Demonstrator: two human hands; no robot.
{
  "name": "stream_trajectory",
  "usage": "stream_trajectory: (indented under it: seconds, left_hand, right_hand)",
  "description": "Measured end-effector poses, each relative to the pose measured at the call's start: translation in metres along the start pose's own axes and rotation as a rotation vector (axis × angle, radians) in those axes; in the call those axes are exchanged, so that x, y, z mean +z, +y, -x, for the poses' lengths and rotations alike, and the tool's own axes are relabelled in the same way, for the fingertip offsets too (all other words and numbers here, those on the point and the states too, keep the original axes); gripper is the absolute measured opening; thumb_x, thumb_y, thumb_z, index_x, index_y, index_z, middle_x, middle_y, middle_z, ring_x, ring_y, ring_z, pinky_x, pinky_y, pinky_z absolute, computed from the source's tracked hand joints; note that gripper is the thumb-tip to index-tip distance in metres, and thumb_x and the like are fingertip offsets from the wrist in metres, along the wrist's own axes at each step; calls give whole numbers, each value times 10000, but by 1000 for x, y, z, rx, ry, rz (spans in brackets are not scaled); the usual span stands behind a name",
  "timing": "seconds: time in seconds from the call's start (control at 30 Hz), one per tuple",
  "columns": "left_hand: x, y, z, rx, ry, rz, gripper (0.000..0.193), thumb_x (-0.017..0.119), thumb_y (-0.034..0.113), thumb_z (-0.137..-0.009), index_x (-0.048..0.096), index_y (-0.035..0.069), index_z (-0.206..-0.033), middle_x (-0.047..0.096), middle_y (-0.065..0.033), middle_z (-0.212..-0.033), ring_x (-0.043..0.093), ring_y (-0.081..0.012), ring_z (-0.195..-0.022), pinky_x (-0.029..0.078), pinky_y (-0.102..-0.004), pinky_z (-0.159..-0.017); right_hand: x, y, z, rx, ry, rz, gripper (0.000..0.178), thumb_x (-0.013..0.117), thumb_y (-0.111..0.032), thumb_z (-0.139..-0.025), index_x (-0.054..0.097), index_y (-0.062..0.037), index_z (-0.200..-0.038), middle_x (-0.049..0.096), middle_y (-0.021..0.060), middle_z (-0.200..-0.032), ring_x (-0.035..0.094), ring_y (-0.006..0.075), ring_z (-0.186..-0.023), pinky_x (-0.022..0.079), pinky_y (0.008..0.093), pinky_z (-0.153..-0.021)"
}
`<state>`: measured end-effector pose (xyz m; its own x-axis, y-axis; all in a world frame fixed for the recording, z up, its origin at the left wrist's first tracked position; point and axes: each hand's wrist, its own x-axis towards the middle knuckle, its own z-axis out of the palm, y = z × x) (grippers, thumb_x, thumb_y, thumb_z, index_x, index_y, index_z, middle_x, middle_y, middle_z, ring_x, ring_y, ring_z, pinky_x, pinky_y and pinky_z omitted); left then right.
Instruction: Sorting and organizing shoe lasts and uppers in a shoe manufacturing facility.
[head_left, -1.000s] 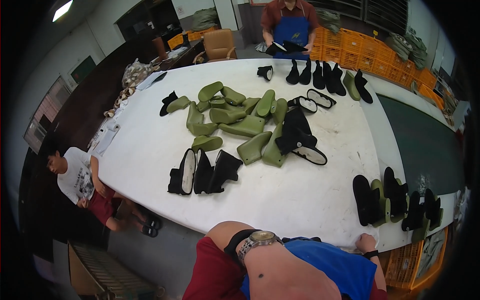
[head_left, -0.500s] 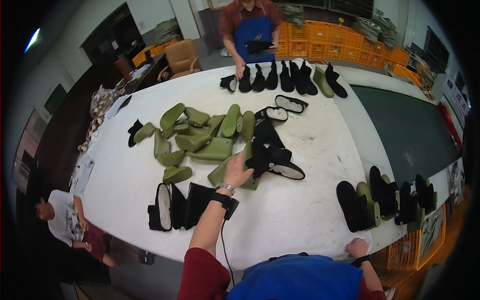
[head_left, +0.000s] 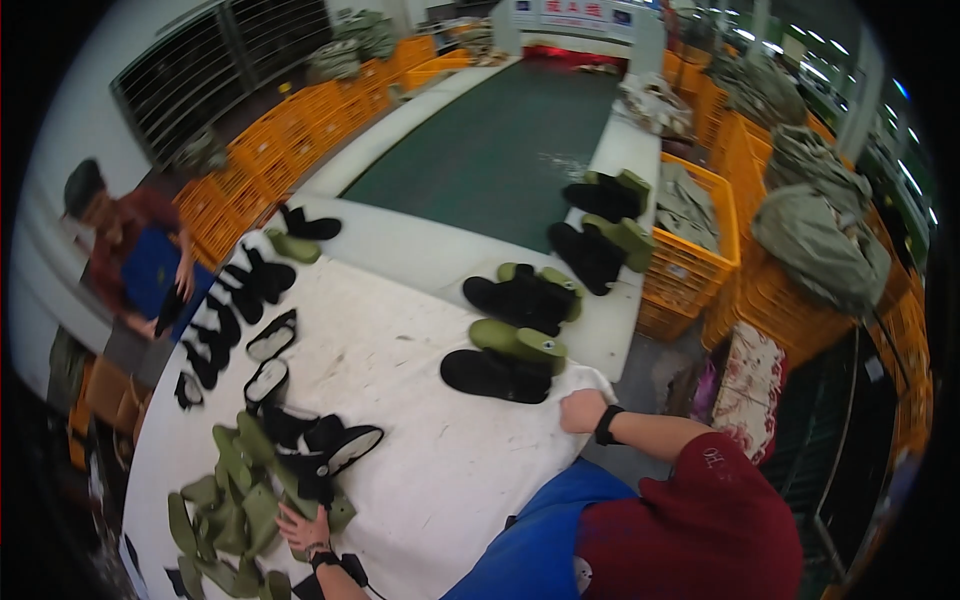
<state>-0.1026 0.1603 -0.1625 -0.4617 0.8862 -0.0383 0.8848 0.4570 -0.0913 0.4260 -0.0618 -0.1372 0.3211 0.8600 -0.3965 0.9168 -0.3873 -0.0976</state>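
Observation:
My left hand (head_left: 303, 528) lies with fingers spread on a heap of green shoe lasts (head_left: 232, 515), and holds nothing. Right beside it is a jumble of black shoe uppers (head_left: 310, 450), one showing a pale sole. My right hand (head_left: 583, 411) is closed in a fist at the near table corner, against the bunched edge of the white cloth (head_left: 430, 455), which it seems to grip. Just beyond that fist lies a black boot (head_left: 495, 377) with a green last (head_left: 517, 341) against it. Another black boot and last pair (head_left: 520, 300) lies behind.
More black boots with lasts (head_left: 590, 250) stand along the table's right side, by a green conveyor belt (head_left: 490, 140). A row of black boots (head_left: 225, 315) lines the far left edge, where a co-worker (head_left: 140, 250) holds a black piece. Orange crates (head_left: 690, 270) stand at right.
My view has swung to the right, bringing the belt and right-hand crates into fuller sight. My left hand still rests on the lasts, fingers now spread wider; my right fist stays at the corner.

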Motion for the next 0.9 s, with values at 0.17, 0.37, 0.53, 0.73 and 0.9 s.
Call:
stream_trajectory:
  seconds: [0.17,0.37,0.53,0.73,0.9]
  left_hand:
    - [-2,14,0,-11,-85,-120,939,649,500,-689,82,277,-1404,101,-189,-1431,188,-386,-1279,233,-508,-1003]
    - [-40,33,90,454,130,-120,589,536,395,-840,420,-8,-1253,463,-271,-1189,459,-387,-1080,397,-396,-888]
    - [-56,82,150,842,123,208,621,584,384,-801,417,-14,-1248,457,-285,-1196,454,-399,-1094,397,-397,-901]
    - [-114,217,319,1086,-350,647,622,688,201,-722,421,-35,-1230,524,-234,-1148,510,-347,-1066,405,-367,-893]
    - [-141,294,440,1504,-630,472,648,666,305,-746,397,21,-1263,555,-220,-1095,560,-347,-977,455,-369,-815]
  right_hand:
    - [7,7,7,-32,22,-98,248,492,-185,-687,663,-43,-795,644,173,-821,631,303,-782,495,401,-695]
    - [17,16,7,-86,41,-180,236,502,-142,-683,664,-32,-814,641,179,-860,625,310,-809,492,401,-697]
    - [11,26,9,-184,35,-247,237,511,-125,-684,655,-17,-837,638,178,-882,618,310,-843,485,395,-733]
    - [33,75,-11,-474,-87,-301,232,513,-119,-665,622,-18,-843,627,179,-812,605,325,-785,472,418,-681]
    - [13,193,6,-701,-255,-452,212,536,-173,-678,633,-60,-828,633,132,-759,605,277,-687,469,384,-626]
